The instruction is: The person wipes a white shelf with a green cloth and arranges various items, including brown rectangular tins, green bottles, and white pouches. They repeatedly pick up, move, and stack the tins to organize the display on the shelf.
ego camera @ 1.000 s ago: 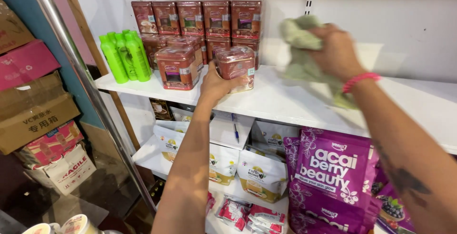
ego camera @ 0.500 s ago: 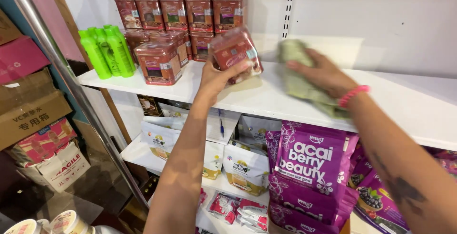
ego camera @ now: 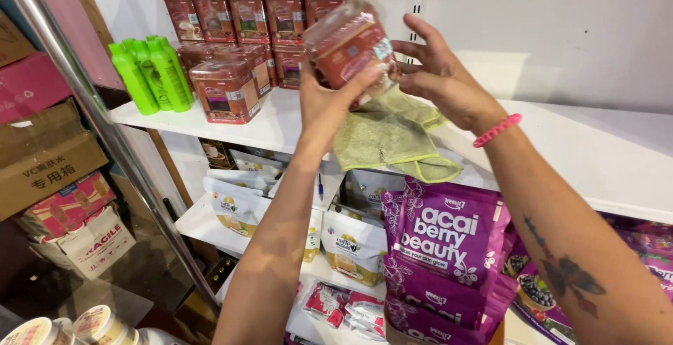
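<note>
The red tin [ego camera: 350, 47] is now raised off the shelf [ego camera: 596, 156], tilted. It is clamped by the left hand [ego camera: 326, 99]; the right hand [ego camera: 442, 78], fingers spread, is pressed against it, with a green cloth [ego camera: 392, 138] draped beneath.

**Stock along the shop shelves**

Green bottles [ego camera: 147, 71] stand at the left end of the white shelf [ego camera: 603, 156], beside stacked reddish-brown tins [ego camera: 245, 19]. Below, purple pouches [ego camera: 449, 247] crowd next to white and yellow bags [ego camera: 354, 243]. Cardboard boxes [ego camera: 45, 170] are piled beyond the metal pole [ego camera: 98, 124].

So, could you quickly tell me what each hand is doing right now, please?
Left hand: closed on the red tin, lifted off the shelf.
Right hand: fingers spread, touching the tin, green cloth hanging beneath it.
</note>
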